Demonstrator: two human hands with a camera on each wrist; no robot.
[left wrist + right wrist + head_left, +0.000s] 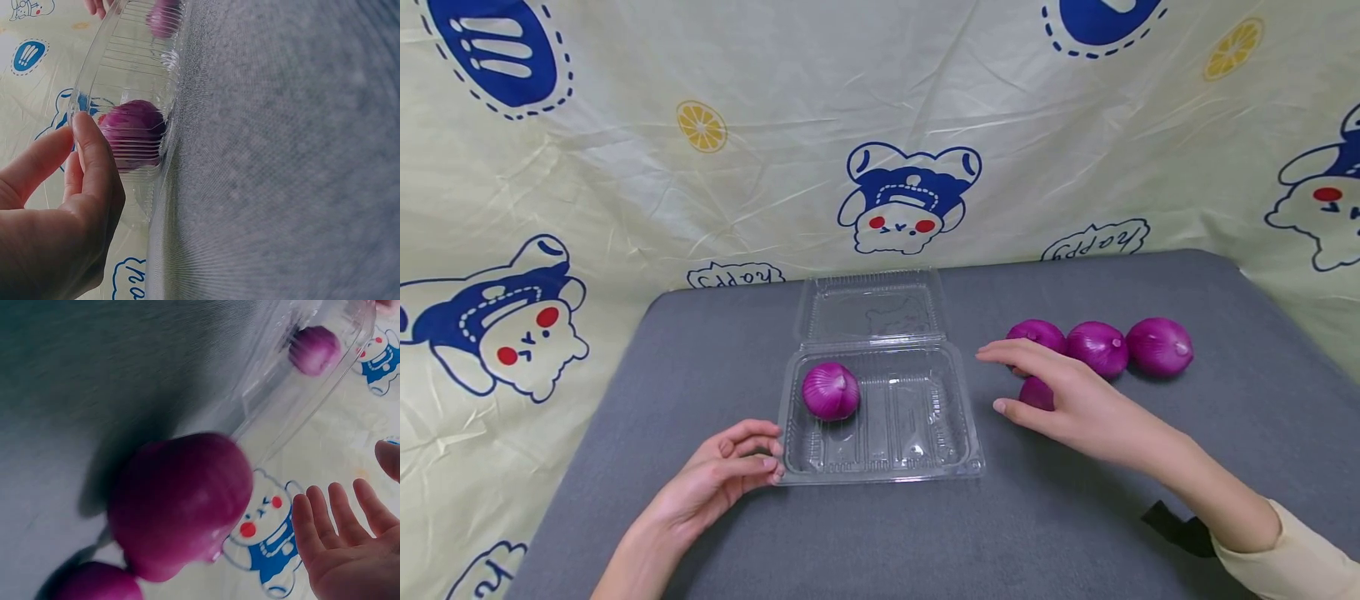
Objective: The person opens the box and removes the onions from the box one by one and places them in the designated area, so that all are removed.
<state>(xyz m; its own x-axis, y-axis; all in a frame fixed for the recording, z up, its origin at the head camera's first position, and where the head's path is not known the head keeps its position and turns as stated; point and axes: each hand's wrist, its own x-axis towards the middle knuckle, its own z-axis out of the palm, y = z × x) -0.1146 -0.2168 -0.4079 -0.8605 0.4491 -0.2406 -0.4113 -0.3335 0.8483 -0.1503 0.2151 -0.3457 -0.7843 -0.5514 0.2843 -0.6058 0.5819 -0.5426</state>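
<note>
A clear plastic clamshell container lies with its lid folded back, away from me. One purple onion sits inside at the left, also visible through the ribbed wall in the left wrist view. My left hand pinches the container's left rim near the front corner; thumb and fingertips meet at the edge in the left wrist view. My right hand hovers over the loose onions on the right, its fingers extended and holding nothing. Partly hidden beneath it is an onion; in the right wrist view onions loom close by.
Three more purple onions stand in a row behind the right hand, on the grey cloth-covered table. A black strip lies by the right wrist. A printed cream curtain hangs behind the table.
</note>
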